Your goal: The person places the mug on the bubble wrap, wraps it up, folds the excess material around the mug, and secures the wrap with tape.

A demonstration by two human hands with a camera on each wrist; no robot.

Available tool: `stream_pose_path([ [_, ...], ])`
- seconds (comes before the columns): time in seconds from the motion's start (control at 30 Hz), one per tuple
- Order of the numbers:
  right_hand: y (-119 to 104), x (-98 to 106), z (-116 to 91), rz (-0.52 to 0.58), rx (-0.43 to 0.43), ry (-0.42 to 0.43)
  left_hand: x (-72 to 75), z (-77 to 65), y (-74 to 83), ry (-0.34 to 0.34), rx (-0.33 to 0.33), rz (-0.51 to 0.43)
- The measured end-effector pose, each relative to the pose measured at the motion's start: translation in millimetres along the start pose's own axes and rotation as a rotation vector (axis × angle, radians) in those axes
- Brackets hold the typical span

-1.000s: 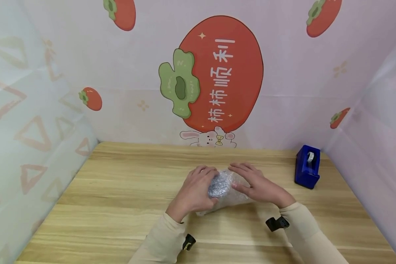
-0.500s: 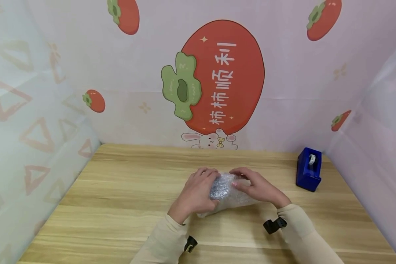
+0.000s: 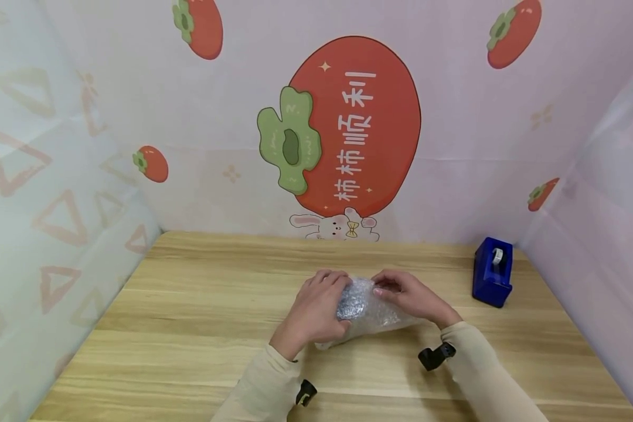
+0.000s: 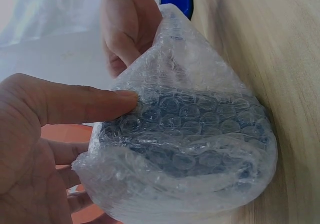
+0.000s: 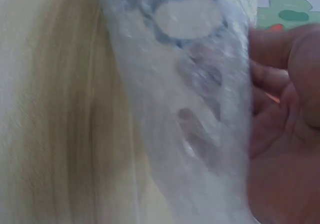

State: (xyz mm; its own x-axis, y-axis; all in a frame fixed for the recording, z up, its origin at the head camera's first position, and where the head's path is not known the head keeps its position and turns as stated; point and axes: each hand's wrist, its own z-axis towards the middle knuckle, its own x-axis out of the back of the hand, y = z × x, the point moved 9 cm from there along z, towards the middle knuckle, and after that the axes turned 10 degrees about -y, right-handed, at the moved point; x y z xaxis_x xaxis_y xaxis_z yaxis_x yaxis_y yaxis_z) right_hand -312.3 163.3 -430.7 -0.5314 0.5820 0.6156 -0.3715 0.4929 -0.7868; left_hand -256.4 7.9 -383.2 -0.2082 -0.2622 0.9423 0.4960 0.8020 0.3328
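Note:
A bundle of clear bubble wrap (image 3: 366, 313) lies on the table, around something dark blue-grey whose kind I cannot make out. My left hand (image 3: 319, 308) grips its left end; in the left wrist view the thumb lies across the wrap (image 4: 200, 119) and the fingers reach behind. At the upper right side of the bundle, my right hand (image 3: 414, 298) pinches the wrap's edge between thumb and curled fingers. Through the film in the right wrist view, a pale oval patch (image 5: 190, 16) shows on the wrapped thing. The wrap tapers to a loose flap at the right.
A blue tape dispenser (image 3: 492, 272) with a roll of tape stands at the back right of the wooden table (image 3: 200, 305). Printed cloth walls (image 3: 216, 193) enclose the back and both sides.
The right hand's spread fingers have curled in and closed on the wrap's edge. The wrap's flap extends farther to the right. The left hand keeps its grip.

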Motion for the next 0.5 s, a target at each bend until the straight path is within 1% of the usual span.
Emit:
stream_pose_path([
  [0.13, 1.1, -1.2, 5.8, 0.008, -0.005, 0.055, 1.1, -0.6, 1.4, 0.013, 0.001, 0.001],
  [0.23, -0.6, -2.0, 8.0, -0.046, -0.033, 0.084, 1.3, -0.5, 2.4, 0.019, 0.005, 0.008],
  [0.37, -5.4, -2.8, 7.0, -0.150, -0.061, 0.079, 0.3, -0.3, 2.6, 0.018, 0.012, 0.017],
  [0.5, -5.4, -4.8, 4.3, -0.210, -0.071, 0.041, -0.4, -0.5, 2.9, 0.015, 0.015, 0.020],
])
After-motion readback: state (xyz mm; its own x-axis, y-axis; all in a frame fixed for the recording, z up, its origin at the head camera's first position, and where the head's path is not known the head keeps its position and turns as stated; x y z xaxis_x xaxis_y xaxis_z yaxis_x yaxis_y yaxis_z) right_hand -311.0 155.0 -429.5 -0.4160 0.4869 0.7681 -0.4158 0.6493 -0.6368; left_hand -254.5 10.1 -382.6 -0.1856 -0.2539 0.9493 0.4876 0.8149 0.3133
